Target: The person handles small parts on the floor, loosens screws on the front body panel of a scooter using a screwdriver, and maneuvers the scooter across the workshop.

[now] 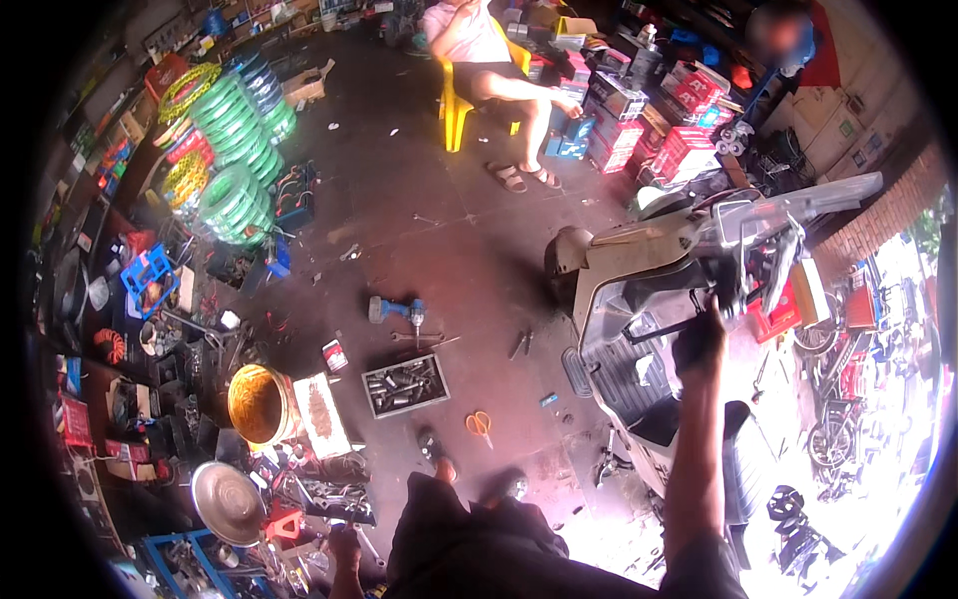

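Note:
My right arm reaches out to a light-coloured scooter (639, 262) with a grey footboard. At its front, by the handlebar area, my right hand (702, 344) looks dark and closed. A thin dark bar (664, 328) runs leftward from its fingers; whether it is a loose tool or part of the scooter I cannot tell. Low at the left, my left hand (345, 544) hangs beside a tray of wrenches and other metal tools (334, 499). Its fingers are too small and dark to read.
On the floor lie a blue cordless impact driver (397, 310), a box of sockets (406, 386) and orange-handled scissors (479, 425). A yellow bucket (261, 404) and stacked green-wrapped tyres (235, 130) stand left. A person sits on a yellow chair (455, 110); another person (783, 45) is farther right.

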{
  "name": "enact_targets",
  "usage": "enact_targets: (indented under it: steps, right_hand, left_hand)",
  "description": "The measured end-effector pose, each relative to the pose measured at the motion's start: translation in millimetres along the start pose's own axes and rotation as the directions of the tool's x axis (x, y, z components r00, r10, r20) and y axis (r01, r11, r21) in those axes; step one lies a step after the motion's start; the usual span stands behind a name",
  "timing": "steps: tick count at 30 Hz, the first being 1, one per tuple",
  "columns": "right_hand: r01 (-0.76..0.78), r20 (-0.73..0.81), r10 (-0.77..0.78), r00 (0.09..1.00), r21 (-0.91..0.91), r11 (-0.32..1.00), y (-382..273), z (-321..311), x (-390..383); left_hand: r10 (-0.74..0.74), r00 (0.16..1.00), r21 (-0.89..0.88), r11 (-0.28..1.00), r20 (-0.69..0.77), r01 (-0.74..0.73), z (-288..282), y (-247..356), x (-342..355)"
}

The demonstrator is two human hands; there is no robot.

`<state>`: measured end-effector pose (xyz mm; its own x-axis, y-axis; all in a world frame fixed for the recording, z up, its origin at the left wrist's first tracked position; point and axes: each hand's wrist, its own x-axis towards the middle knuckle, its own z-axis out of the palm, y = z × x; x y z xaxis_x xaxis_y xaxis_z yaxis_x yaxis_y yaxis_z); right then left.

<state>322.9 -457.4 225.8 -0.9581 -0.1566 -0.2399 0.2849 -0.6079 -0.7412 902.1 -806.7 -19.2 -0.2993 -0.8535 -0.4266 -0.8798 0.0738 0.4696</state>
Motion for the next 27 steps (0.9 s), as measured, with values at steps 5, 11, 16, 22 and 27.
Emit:
enact_targets:
  steps: [5, 11, 16, 22, 27]
  right_hand:
    - [0.14, -0.184, -0.086, 0.979, 0.304, 0.942, -22.1, 72.4, 140.9]
    - [0.229, -0.467, -0.161, 0.869, 0.092, 0.969, -3.9, 95.9, 130.7]
    - [0.1, -0.232, -0.098, 0.968, -0.002, 0.995, 12.5, 33.0, 45.0]
    - [0.014, -0.277, -0.082, 0.957, -0.236, 0.972, -2.0, -15.4, -51.8]
    - [0.047, -0.374, -0.101, 0.922, -0.15, 0.987, 6.0, 12.0, -40.0]
  left_hand:
    - [0.384, 0.92, 0.165, 0.905, 0.072, -0.391, 19.6, 26.7, 48.9]
    - [0.353, 0.934, -0.107, 0.928, -0.047, -0.356, 13.2, 78.4, 61.1]
    - [0.356, 0.916, -0.118, 0.917, -0.183, -0.38, 33.5, 1.6, 85.0]
    - [0.414, 0.908, 0.083, 0.909, -0.066, -0.408, 37.5, -23.8, 95.6]
    - [0.771, 0.601, 0.512, 0.436, 0.213, -0.74, 24.5, 22.2, 95.4]
